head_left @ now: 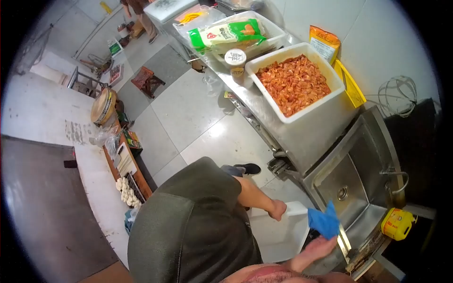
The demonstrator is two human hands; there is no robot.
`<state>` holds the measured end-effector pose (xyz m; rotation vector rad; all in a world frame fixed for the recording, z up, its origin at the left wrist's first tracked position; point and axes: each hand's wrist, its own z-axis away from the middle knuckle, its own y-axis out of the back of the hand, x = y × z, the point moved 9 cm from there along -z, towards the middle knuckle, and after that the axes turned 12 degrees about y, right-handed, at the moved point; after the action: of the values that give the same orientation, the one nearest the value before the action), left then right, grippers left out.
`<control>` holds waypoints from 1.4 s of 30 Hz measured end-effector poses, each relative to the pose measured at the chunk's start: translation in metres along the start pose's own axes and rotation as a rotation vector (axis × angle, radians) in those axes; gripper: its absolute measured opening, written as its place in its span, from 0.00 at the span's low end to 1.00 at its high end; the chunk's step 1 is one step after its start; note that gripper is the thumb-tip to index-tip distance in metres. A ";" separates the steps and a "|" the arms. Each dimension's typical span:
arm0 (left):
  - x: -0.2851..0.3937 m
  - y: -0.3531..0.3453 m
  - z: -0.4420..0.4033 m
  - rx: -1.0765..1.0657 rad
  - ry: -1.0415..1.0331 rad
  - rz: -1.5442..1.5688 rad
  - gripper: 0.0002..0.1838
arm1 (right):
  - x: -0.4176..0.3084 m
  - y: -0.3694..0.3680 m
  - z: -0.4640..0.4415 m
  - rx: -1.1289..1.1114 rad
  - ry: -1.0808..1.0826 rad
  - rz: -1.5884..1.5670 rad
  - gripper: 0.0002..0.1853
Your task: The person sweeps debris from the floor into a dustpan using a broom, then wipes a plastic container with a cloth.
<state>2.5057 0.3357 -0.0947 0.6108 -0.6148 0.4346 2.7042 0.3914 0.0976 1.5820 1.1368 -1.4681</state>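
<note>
My left hand (278, 210) is closed at the upper rim of a white plastic bin (283, 238) and appears to grip it. The bin sits low, between my body and the sink. My right hand (320, 248) holds a blue cloth (324, 221) between the bin and the sink's front edge. Part of the fingers is hidden behind the cloth. Nearest to this hand is the stainless steel sink (337, 174), with its drain visible. My forearm crosses over the bin's far corner.
A large white tub (302, 120) of reddish marinated meat pieces stands on the steel counter. Beside it are a lidded cup (235, 61) and a green-and-white food bag (229, 35). A yellow jug (398, 224) stands at the sink's right. A wooden stool (147, 81) is on the floor; another person stands far back.
</note>
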 end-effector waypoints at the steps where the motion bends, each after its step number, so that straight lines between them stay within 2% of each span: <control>1: 0.003 -0.004 0.002 0.024 0.001 0.015 0.14 | -0.019 0.021 0.008 -0.040 -0.037 -0.231 0.23; 6: 0.015 -0.012 0.018 0.126 0.094 0.156 0.14 | -0.108 0.076 0.000 -0.018 0.042 -0.260 0.23; 9: 0.031 -0.004 0.027 0.110 0.118 0.099 0.14 | -0.142 0.079 -0.014 0.002 0.107 -0.193 0.23; 14: 0.044 0.007 0.018 0.138 0.028 0.204 0.15 | -0.172 0.062 -0.034 -0.005 0.169 -0.142 0.24; 19: 0.063 0.038 0.054 0.131 -0.011 0.225 0.15 | -0.185 0.053 -0.044 -0.004 0.196 -0.118 0.25; 24: 0.065 0.029 0.012 0.258 -0.119 0.298 0.14 | -0.189 0.049 -0.049 -0.008 0.200 -0.112 0.25; 31: 0.080 0.039 0.025 0.153 -0.035 0.270 0.14 | -0.191 0.047 -0.054 -0.020 0.204 -0.122 0.26; 34: 0.082 0.036 0.030 0.074 0.016 0.213 0.18 | -0.190 0.047 -0.053 -0.028 0.202 -0.126 0.26; 42: 0.074 0.034 0.027 0.115 0.015 0.219 0.17 | -0.188 0.042 -0.055 -0.051 0.198 -0.123 0.27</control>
<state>2.5303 0.3580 -0.0157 0.6513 -0.6480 0.6824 2.7680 0.3985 0.2874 1.6760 1.3949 -1.3708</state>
